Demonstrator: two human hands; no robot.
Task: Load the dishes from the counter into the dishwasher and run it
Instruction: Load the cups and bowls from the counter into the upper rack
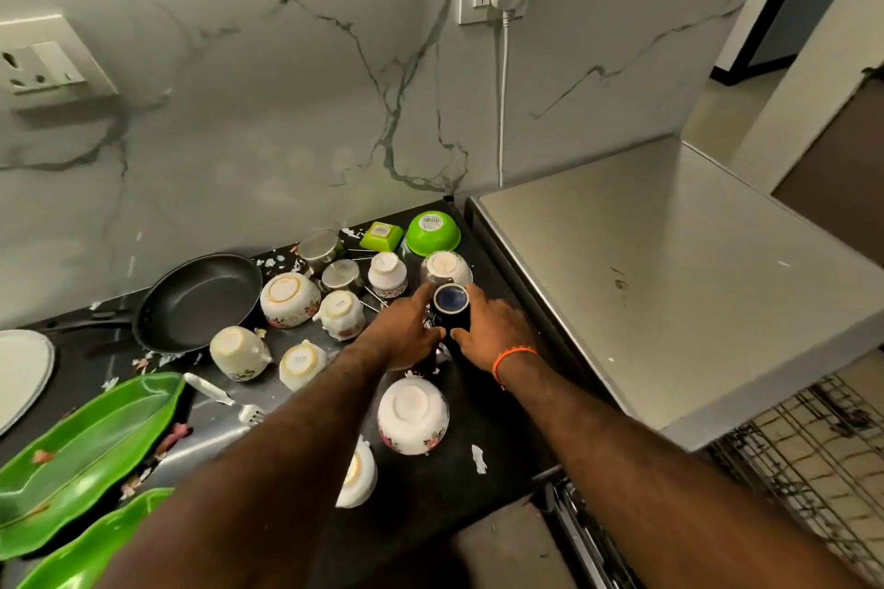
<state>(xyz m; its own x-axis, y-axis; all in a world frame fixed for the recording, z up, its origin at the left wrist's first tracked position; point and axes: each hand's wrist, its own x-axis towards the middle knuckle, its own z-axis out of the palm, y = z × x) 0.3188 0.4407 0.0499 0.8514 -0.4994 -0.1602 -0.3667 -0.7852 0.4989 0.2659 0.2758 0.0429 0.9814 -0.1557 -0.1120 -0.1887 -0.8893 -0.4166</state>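
Dark blue cup [450, 307] stands upside down, long axis vertical, on the black surface [502, 402] right of frame centre. Left hand [404, 332] and right hand [488, 325] clasp it from either side, equally near. Dishwasher rack [803, 459] lies lower right, on the right hand's side.

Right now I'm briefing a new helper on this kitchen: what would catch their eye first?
Both hands meet mid-counter: the left hand and the right hand hold a dark blue upturned cup. Around it stand many upside-down white floral cups, such as the large white floral bowl nearest the camera. A black frying pan lies to the left, and bright green leaf-shaped trays fill the lower left corner.
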